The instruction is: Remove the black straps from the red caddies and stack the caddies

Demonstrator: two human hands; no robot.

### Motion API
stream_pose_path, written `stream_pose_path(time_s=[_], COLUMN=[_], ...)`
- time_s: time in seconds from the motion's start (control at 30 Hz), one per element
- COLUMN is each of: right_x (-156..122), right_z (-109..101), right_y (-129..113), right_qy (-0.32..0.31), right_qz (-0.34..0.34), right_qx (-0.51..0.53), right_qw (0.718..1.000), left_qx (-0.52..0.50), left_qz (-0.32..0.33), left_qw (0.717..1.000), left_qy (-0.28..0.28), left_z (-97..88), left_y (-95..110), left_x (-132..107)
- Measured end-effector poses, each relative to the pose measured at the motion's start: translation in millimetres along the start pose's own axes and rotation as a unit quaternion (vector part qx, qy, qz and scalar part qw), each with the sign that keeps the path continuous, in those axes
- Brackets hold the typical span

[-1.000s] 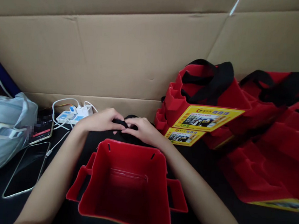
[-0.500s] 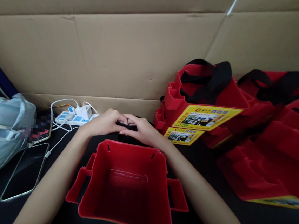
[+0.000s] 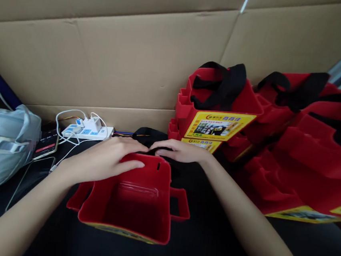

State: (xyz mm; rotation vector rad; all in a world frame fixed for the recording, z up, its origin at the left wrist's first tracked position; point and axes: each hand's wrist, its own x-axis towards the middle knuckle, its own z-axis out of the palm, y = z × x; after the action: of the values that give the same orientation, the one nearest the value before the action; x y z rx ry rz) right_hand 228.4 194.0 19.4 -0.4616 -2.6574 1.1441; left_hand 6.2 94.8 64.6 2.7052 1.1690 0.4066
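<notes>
A red plastic tool box (image 3: pixel 132 215) with side loops stands in front of me, its open top towards me and slots in its far wall. My left hand (image 3: pixel 115 159) straddles that far wall at its left part. The thumb lies on the inner side, and the fingers reach over behind the rim. Just right of it, my right hand (image 3: pixel 180 151) pinches a black webbing strap (image 3: pixel 163 148) at the far rim. Both hands' fingertips nearly meet there. More black strap (image 3: pixel 151 134) loops up behind the hands; how it runs behind the wall is hidden.
On the right stand several stacked red boxes (image 3: pixel 309 157) with black straps and yellow labels (image 3: pixel 220 126). A white power strip (image 3: pixel 88 131) with plugs and cables, a phone (image 3: pixel 46 144) and a pale bag (image 3: pixel 2 152) lie left. Cardboard (image 3: pixel 119 66) walls the back.
The box has shifted left and turned slightly. My left hand has moved from the strap behind the box onto its far wall. My right hand has moved right, still with the strap.
</notes>
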Motion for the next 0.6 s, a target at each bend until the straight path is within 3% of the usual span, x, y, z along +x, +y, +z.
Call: stream_pose_path(time_s=[0.13,0.3,0.4,0.5,0.6], right_x=[-2,-4,-2,-3,-6], right_z=[-1,-1,2,3,-1], right_y=[-6,-7,-6,-1,8], right_qy=[-0.012,0.048,0.075,0.086,0.053], right_qz=[-0.012,-0.008,-0.029,-0.006,0.025], right_qx=[-0.022,-0.047,-0.016,0.029,0.053], right_qw=[1.0,0.998,0.997,0.996,0.997], left_qx=[-0.003,0.013,0.009,0.0,-0.016], left_qz=[-0.006,-0.023,-0.019,-0.016,-0.016], left_qw=[1.0,1.0,1.0,1.0,0.999], left_qy=[-0.023,-0.004,0.012,0.02,0.03], left_z=[8.6,9.0,11.6,13.8,14.9], left_y=[-2,-5,-4,-5,-8], left_x=[12,8,6,5,3])
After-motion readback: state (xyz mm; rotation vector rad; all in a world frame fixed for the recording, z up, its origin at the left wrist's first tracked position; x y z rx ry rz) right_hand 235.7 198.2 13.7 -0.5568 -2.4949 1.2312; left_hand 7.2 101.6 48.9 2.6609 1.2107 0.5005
